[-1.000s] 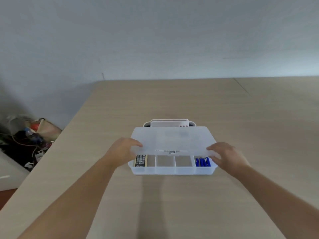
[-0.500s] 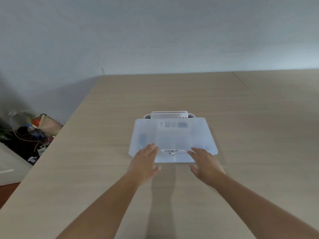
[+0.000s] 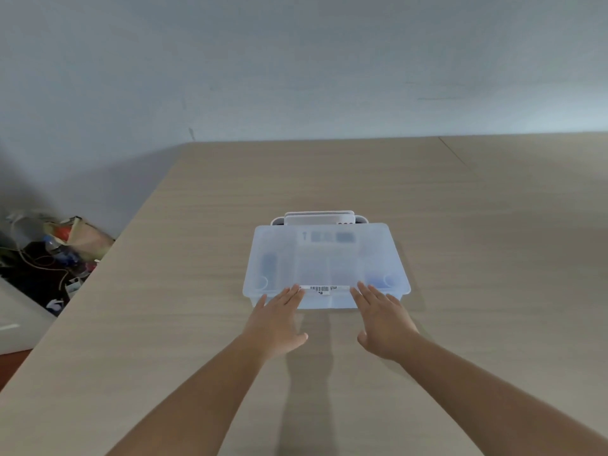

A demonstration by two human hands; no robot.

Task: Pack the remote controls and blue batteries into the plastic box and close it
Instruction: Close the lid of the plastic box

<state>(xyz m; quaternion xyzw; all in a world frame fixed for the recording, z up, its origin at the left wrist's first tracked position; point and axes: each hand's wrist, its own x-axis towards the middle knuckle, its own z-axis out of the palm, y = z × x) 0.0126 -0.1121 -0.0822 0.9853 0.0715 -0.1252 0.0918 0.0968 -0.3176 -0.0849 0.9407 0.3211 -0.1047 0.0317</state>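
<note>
The translucent plastic box (image 3: 325, 258) lies on the wooden table with its lid down flat. Through the cloudy lid a dark remote control (image 3: 269, 266) shows faintly in the left compartment, and a blue patch of batteries (image 3: 378, 280) at the right front. A barcode sticker (image 3: 324, 288) runs along the lid's near edge. My left hand (image 3: 276, 319) lies flat with fingers spread, fingertips on the lid's front edge left of the sticker. My right hand (image 3: 383, 319) mirrors it on the right. Neither hand holds anything.
A white device (image 3: 319, 218) stands just behind the box, touching its far side. The table's left edge (image 3: 108, 258) drops to a floor with a heap of cables, bags and a bottle (image 3: 59, 255). A grey wall rises behind the table.
The lid went from held half open by both hands at its sides to fully down. Both hands moved to the front edge and now rest flat there, slightly closer to me.
</note>
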